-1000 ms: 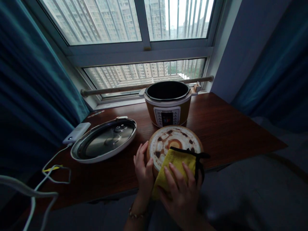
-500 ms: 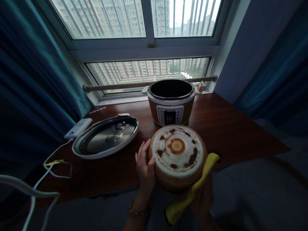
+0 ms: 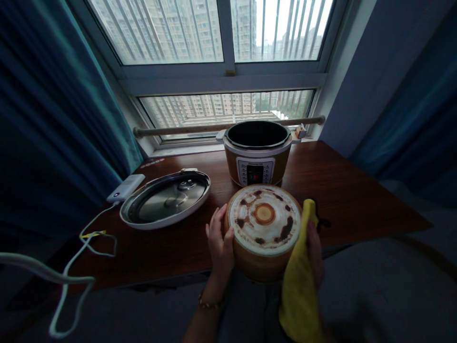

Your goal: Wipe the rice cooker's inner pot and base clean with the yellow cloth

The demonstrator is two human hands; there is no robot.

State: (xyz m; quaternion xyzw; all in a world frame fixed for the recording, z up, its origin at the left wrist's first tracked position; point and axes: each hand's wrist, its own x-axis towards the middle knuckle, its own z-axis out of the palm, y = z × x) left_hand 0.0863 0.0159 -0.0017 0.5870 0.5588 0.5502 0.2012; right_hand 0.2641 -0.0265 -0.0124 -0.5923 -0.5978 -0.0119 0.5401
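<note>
An inner cooking pot (image 3: 262, 257) is tipped over so that its stained, whitish base faces up toward me, near the table's front edge. My left hand (image 3: 220, 243) grips its left side, thumb near the base rim and fingers along the wall. On the right, my right hand (image 3: 314, 252) is closed on a yellow cloth (image 3: 300, 290), which hangs down and lies against the pot's right side. Part of that hand is dark and behind the cloth. Just beyond the pot stands a brown and white electric pressure cooker (image 3: 255, 157) with a dark opening.
Left on the brown wooden table (image 3: 335, 190) lies a round cooker lid (image 3: 166, 200), its metal inside up. Beside it a white power bank (image 3: 125, 188) has a white cable (image 3: 67, 281) trailing forward. A window with a rail (image 3: 178, 129) stands behind; blue curtains hang on both sides.
The yellow cloth and my right hand have shifted up along the pot's right side, and the cloth now hangs more upright. My left hand keeps its hold. The view has shifted slightly.
</note>
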